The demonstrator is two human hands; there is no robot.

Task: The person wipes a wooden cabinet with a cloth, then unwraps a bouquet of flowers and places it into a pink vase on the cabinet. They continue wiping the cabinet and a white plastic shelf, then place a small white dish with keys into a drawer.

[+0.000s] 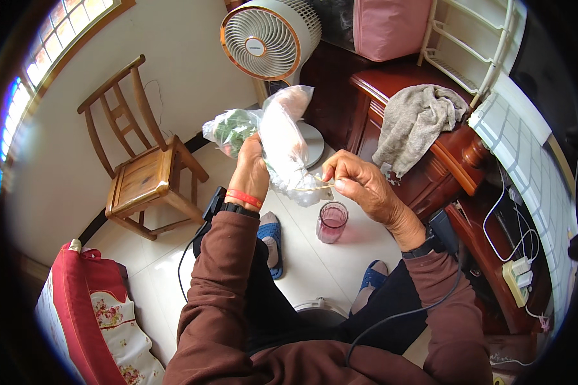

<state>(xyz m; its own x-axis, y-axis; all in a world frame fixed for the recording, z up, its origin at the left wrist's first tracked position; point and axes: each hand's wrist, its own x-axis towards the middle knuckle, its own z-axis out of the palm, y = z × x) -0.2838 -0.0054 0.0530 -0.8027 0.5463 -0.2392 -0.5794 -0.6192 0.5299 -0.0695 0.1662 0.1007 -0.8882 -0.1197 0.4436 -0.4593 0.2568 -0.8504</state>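
My left hand point(250, 171) grips a clear plastic bag point(280, 132) wrapped around a long, pale, pinkish thing. What it is cannot be made out through the film. A second clear bag point(231, 129) with leafy green and some reddish contents sits beside it at the same hand; how it is held is hidden. At the gathered lower end of the pale bag, a thin yellowish band point(323, 186) stretches sideways. Its free end is pinched between thumb and finger of my right hand point(366, 185). Crumpled plastic hangs under the band, above the floor.
A purple-tinted glass point(332, 222) with pinkish liquid stands on the tiles between my slippered feet. Ahead is a fan point(262, 43); a wooden chair point(142, 178) stands left. At right, a grey cloth point(416, 125) drapes over a dark red wooden cabinet point(414, 190), near a power strip point(515, 284).
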